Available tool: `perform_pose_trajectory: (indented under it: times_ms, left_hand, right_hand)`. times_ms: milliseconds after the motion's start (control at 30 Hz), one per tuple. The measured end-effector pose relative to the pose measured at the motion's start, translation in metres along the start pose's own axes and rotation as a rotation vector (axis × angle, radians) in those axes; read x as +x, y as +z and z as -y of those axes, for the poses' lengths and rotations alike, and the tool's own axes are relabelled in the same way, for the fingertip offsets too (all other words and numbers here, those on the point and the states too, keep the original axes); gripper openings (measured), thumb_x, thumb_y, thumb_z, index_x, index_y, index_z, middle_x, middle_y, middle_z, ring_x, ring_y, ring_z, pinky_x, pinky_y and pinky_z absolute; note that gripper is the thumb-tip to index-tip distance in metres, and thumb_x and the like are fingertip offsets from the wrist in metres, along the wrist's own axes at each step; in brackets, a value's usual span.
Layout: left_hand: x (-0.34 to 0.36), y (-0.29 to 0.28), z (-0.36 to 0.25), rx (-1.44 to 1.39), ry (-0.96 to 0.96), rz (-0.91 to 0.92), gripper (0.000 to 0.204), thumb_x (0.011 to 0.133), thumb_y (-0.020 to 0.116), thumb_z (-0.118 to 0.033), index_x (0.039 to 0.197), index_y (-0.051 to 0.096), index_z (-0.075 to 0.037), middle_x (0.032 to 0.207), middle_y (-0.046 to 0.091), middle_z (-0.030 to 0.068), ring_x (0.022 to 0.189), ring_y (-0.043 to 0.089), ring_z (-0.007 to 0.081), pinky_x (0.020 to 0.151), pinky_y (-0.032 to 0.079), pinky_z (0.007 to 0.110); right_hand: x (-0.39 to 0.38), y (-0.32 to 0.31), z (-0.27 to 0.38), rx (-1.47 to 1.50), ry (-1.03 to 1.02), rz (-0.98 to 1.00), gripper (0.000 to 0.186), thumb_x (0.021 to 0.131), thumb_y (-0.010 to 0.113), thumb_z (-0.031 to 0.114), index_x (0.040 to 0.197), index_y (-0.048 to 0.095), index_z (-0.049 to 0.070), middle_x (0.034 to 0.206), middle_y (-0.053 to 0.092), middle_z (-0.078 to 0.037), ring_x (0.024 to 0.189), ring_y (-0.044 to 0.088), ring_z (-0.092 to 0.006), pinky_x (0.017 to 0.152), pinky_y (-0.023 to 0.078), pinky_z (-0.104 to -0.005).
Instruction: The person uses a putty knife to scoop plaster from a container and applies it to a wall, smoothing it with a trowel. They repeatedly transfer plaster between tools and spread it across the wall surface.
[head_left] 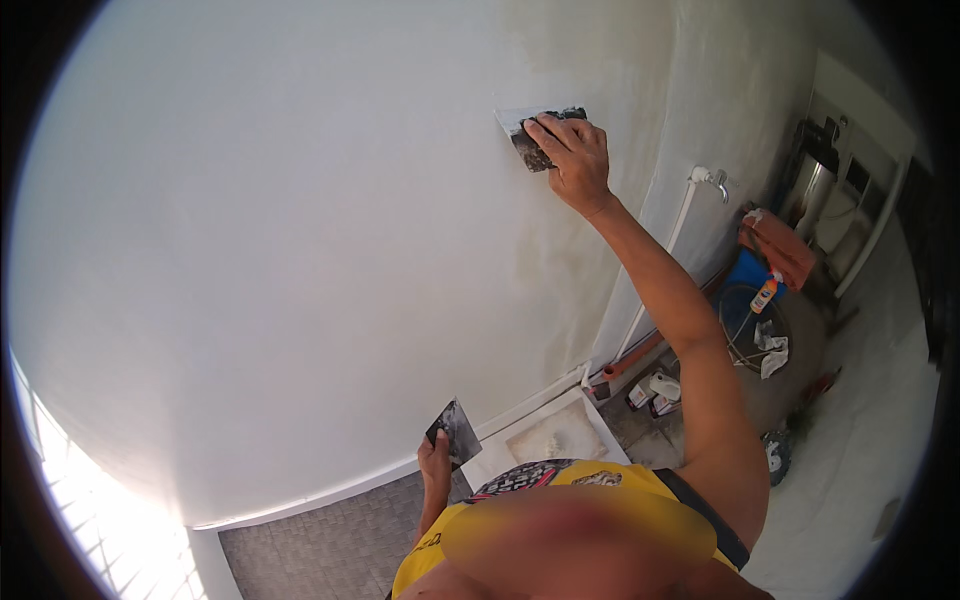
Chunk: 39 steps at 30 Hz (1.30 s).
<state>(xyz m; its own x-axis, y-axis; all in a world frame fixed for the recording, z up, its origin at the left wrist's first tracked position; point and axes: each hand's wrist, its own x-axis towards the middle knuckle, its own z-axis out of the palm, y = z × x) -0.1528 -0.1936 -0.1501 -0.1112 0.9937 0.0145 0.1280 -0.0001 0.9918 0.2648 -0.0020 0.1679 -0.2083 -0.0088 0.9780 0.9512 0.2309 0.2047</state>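
Observation:
My right hand (578,165) grips a wide, flat scraper (532,152) smeared with white paste, held at the upper part of the pale wall (280,250), which has greyish, uneven patches toward the right. Low in the middle, my left hand (434,465) holds a second dark rectangular blade (458,434) with whitish residue, its thumb over the face. That blade is in front of the wall's lower part, near the white skirting.
A white tray or basin (480,450) is below. At right are a tap (718,185) on a white pipe, a red-brown pipe (625,365), white jugs (665,393), an orange bottle (764,295), a blue container (745,268) and reddish cloth (780,245). Bright grille (70,480) lies lower left.

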Motion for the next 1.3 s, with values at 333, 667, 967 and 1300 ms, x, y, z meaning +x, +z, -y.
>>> perform_pose_trajectory:
  times_ms: [333,667,967,1300]
  left_hand:
    - [0.016,-0.025,0.019,-0.067,-0.028,-0.091,0.021,0.104,0.061,-0.027,0.097,0.066,-0.008,0.074,0.05,-0.0087,0.068,0.043,0.005,0.06,0.036,0.026]
    - [0.036,-0.02,0.014,-0.109,0.043,-0.025,0.024,0.105,0.061,-0.031,0.099,0.065,-0.008,0.078,0.05,-0.0094,0.069,0.042,0.0036,0.06,0.035,0.024]
    - [0.042,-0.015,0.028,-0.087,-0.003,-0.078,0.025,0.105,0.061,-0.03,0.094,0.064,-0.008,0.075,0.05,-0.0094,0.068,0.042,0.005,0.059,0.036,0.026]
    - [0.024,-0.013,0.033,-0.116,0.053,-0.149,0.024,0.104,0.059,-0.027,0.094,0.065,-0.007,0.074,0.051,-0.0084,0.069,0.043,0.0054,0.06,0.037,0.027]
  right_hand:
    - [0.021,0.013,-0.102,-0.25,1.333,0.126,0.043,0.095,0.057,0.013,0.137,0.058,0.001,0.124,0.065,-0.02,0.118,0.062,-0.038,0.086,0.057,-0.0538]
    - [0.135,0.042,0.094,-0.05,0.483,0.228,0.054,0.084,0.069,0.003,0.135,0.054,-0.005,0.113,0.059,-0.019,0.099,0.061,-0.0344,0.066,0.061,-0.0424]
    - [0.181,0.042,0.086,-0.287,0.278,0.07,0.053,0.082,0.068,0.006,0.132,0.056,-0.007,0.112,0.06,-0.018,0.101,0.06,-0.0303,0.059,0.059,-0.0371]
    - [0.235,0.007,-0.067,-0.144,-0.164,-0.188,0.033,0.096,0.06,0.011,0.126,0.072,0.012,0.125,0.072,-0.007,0.109,0.065,-0.0295,0.095,0.047,-0.0458]
